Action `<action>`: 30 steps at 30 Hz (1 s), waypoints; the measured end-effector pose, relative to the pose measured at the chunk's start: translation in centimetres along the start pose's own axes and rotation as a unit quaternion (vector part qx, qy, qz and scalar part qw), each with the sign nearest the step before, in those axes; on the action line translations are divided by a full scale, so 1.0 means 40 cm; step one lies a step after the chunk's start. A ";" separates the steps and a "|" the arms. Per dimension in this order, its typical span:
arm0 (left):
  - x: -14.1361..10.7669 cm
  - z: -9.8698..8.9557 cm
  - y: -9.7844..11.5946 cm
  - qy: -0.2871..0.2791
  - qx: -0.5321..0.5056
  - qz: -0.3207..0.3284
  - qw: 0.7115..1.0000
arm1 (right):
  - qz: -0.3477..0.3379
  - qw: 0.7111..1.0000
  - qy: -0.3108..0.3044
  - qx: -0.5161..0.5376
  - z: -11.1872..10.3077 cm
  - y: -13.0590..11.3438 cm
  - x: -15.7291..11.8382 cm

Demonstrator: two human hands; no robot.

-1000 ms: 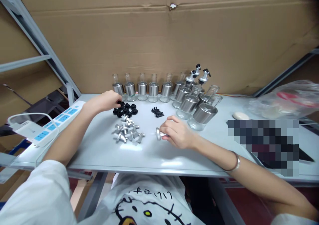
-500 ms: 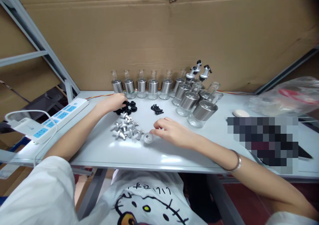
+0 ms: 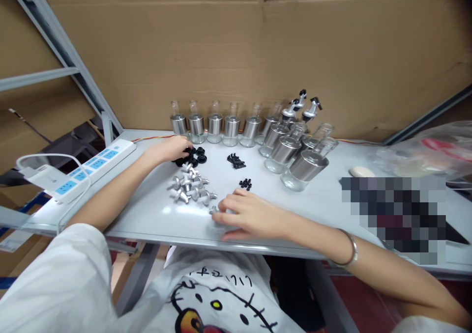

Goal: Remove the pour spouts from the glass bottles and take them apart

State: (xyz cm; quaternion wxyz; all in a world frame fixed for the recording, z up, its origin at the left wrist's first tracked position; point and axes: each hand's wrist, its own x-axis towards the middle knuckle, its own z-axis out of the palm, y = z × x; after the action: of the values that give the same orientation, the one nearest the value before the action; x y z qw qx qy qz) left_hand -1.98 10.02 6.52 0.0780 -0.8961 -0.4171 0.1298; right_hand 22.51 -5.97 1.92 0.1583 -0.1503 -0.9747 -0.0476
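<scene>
My left hand (image 3: 171,149) reaches to the back left, fingers curled down onto a pile of black ring-like stoppers (image 3: 201,158); its fingertips are partly hidden among them. Low over the table's front, my right hand (image 3: 250,214) has its fingers bent around a small see-through round piece (image 3: 218,229), blurred and half covered. Between the hands lies a heap of silver pourer spouts (image 3: 190,183). Several tiny black caps (image 3: 245,183) sit just behind my right hand, and a cluster of slim black parts (image 3: 236,161) lies farther back.
Glass bottles with steel sleeves (image 3: 232,126) line the back; more bottles (image 3: 308,165) stand at the right, some topped with pourers (image 3: 312,109). A power strip (image 3: 92,168) lies left. A white oval object (image 3: 361,172) and plastic bag (image 3: 431,146) are right.
My right hand has moved toward the front edge, the see-through piece shifting with it, and the tiny black caps now show behind it. My left hand stays at the black stoppers.
</scene>
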 end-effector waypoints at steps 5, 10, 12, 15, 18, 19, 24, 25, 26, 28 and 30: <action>-0.011 0.010 0.006 0.009 0.013 -0.017 1.000 | -0.001 0.999 -0.016 -0.037 0.012 0.005 0.002; -0.007 0.026 0.003 0.006 -0.012 -0.024 1.000 | 0.068 0.997 -0.026 -0.009 0.010 0.014 -0.002; -0.001 0.030 0.002 0.006 -0.023 -0.026 0.999 | 0.125 0.992 -0.035 0.006 0.009 0.007 0.000; 0.002 0.033 -0.001 0.002 -0.025 -0.025 0.999 | 0.191 0.980 -0.029 0.041 0.006 -0.004 0.004; -0.016 0.020 -0.008 -0.001 -0.041 -0.031 0.999 | 0.202 0.976 -0.009 0.076 0.006 -0.007 0.008; -0.029 0.009 -0.010 0.012 -0.055 -0.041 0.998 | 0.202 0.976 -0.004 0.087 0.006 -0.006 0.009; -0.111 -0.061 0.032 0.021 -0.128 0.016 0.991 | 0.204 0.969 -0.008 0.143 0.009 0.000 0.011; -0.123 -0.068 0.052 -0.004 -0.132 0.046 0.990 | 0.199 0.968 -0.012 0.152 0.009 0.000 0.011; -0.132 -0.070 0.074 -0.033 -0.130 0.073 0.988 | 0.193 0.968 -0.019 0.160 0.008 0.000 0.010; -0.143 -0.062 0.121 -0.062 -0.109 0.101 0.987 | 0.183 0.968 -0.034 0.169 0.006 -0.002 0.009; -0.147 -0.048 0.161 -0.061 -0.073 0.106 0.990 | 0.174 0.969 -0.046 0.171 0.005 -0.003 0.008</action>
State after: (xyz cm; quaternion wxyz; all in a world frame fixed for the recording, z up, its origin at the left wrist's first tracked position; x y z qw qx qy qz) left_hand -0.36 1.32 7.73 -0.0273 -0.9288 -0.3325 0.1611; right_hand 22.14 -5.98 1.83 0.1421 -0.2905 -0.9335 0.1551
